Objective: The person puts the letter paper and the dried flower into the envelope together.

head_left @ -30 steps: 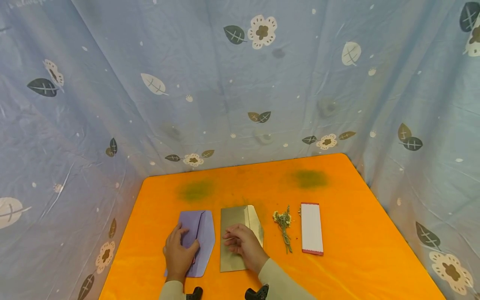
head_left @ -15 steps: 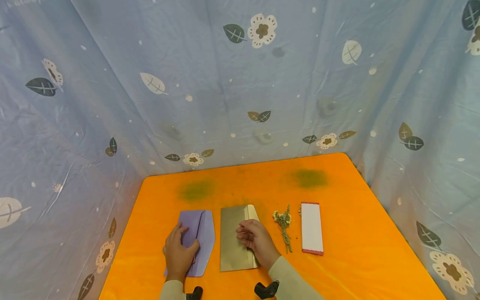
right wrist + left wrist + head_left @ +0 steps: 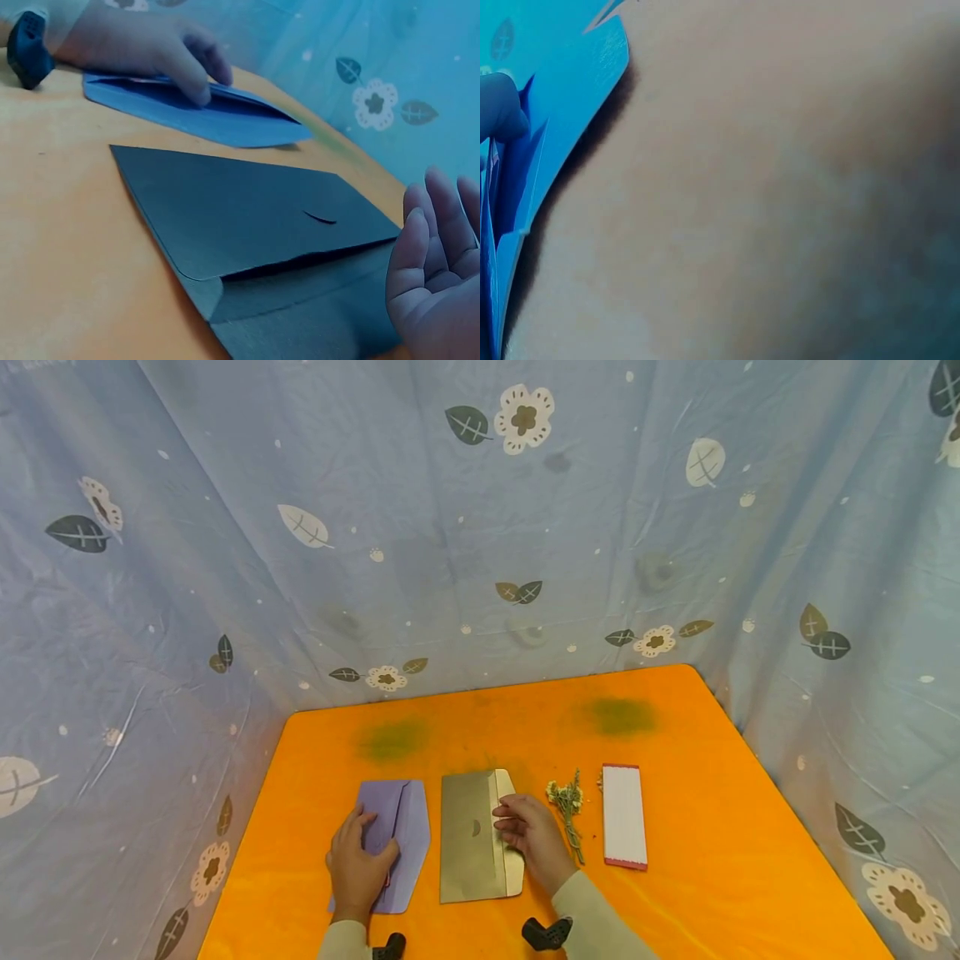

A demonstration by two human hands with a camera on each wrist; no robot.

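A purple envelope (image 3: 408,868) lies at the left with its flap opened out to the right; it looks blue in the wrist views. My left hand (image 3: 358,864) holds it, thumb at the pocket's mouth and fingers on its front. In the right wrist view that mouth gapes slightly under the thumb. A small red edge (image 3: 387,880) shows beside the thumb. Next to it lies a gold envelope (image 3: 467,860), its flap also spread to the right and a small curved slit in its body. My right hand (image 3: 534,839) hovers by this flap, fingers loosely bent, holding nothing.
To the right lie a small tied bunch of dried flowers (image 3: 567,806) and a white strip with red ends (image 3: 624,817), a bit of flower peeking out at its left edge. An orange cloth (image 3: 480,727) covers the table, with patterned curtains (image 3: 375,527) around.
My right hand has drawn back to the right, from over the gold envelope's body to its flap, uncovering the curved slit. The left hand stays put on the purple envelope.
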